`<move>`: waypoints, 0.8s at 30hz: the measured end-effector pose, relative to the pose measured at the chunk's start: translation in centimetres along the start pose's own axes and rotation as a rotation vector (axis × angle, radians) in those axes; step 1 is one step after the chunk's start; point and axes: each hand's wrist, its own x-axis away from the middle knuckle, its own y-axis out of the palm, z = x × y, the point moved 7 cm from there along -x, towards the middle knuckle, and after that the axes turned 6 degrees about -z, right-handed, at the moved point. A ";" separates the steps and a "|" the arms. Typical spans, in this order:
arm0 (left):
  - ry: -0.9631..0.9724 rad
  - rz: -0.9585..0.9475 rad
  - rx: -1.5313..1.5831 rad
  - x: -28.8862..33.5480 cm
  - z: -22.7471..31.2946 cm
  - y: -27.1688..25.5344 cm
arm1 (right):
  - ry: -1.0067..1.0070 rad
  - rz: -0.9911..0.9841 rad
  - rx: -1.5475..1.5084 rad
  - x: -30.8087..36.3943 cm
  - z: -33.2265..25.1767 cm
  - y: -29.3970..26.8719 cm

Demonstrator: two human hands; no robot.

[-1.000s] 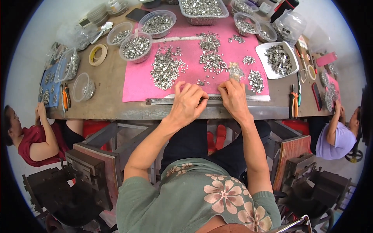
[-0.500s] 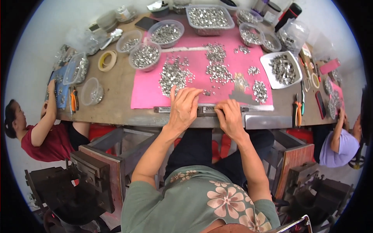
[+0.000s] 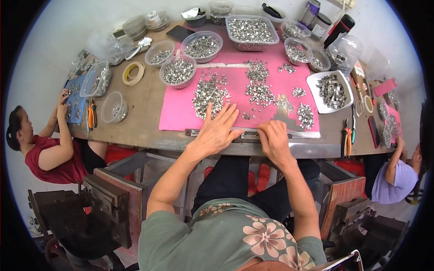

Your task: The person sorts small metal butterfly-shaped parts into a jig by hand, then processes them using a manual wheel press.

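A metal bar jig [image 3: 250,134] with a row of small dark pieces or slots lies along the table's front edge. My left hand [image 3: 216,132] is open, its fingers spread flat, with the fingertips at the near edge of a big pile of small silver metal parts [image 3: 210,95] and the thumb beside the jig. My right hand [image 3: 276,143] is closed, fingers curled and pressed together at the jig's right part; what they hold, if anything, is hidden. Several loose silver parts [image 3: 248,115] lie between the hands on the pink mat [image 3: 176,108].
Plastic tubs [image 3: 252,34] of silver parts line the back. At right stand a white dish [image 3: 333,92] of metal pieces and orange-handled pliers [image 3: 346,138]. A tape roll [image 3: 133,73] lies at left. Co-workers sit at both ends, one in a red shirt [image 3: 49,156], one in lilac [image 3: 394,179].
My left hand has opened from curled fingers at the jig and spread toward the pile. More of the jig's middle shows. My right hand stays at the jig, fingers curled tighter. The view has shifted slightly.
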 end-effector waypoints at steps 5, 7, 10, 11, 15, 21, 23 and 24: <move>0.033 0.343 0.244 1.1 -1.5 -2.4 | -0.057 -0.072 0.086 -4.5 1.4 1.1; -0.030 0.408 0.207 0.5 -2.2 -3.4 | -0.064 -0.095 0.097 -5.8 2.4 3.0; -0.063 0.573 0.115 -0.3 -3.3 -4.1 | -0.065 -0.117 0.078 -7.5 2.7 5.6; -0.099 0.542 0.116 -0.7 -3.7 -3.8 | -0.028 -0.115 0.078 -8.0 2.8 6.1; -0.138 0.528 0.044 -1.6 -4.1 -3.2 | 0.017 -0.129 0.181 -8.4 2.9 7.3; -0.129 0.527 -0.020 -2.5 -3.9 -2.9 | 0.003 -0.092 0.227 -8.1 3.2 6.7; -0.121 0.533 -0.015 -2.4 -4.1 -2.9 | 0.041 -0.101 0.154 -7.1 3.3 5.2; -0.115 0.545 -0.018 -2.3 -4.1 -3.0 | 0.071 -0.102 0.080 -6.4 3.4 4.1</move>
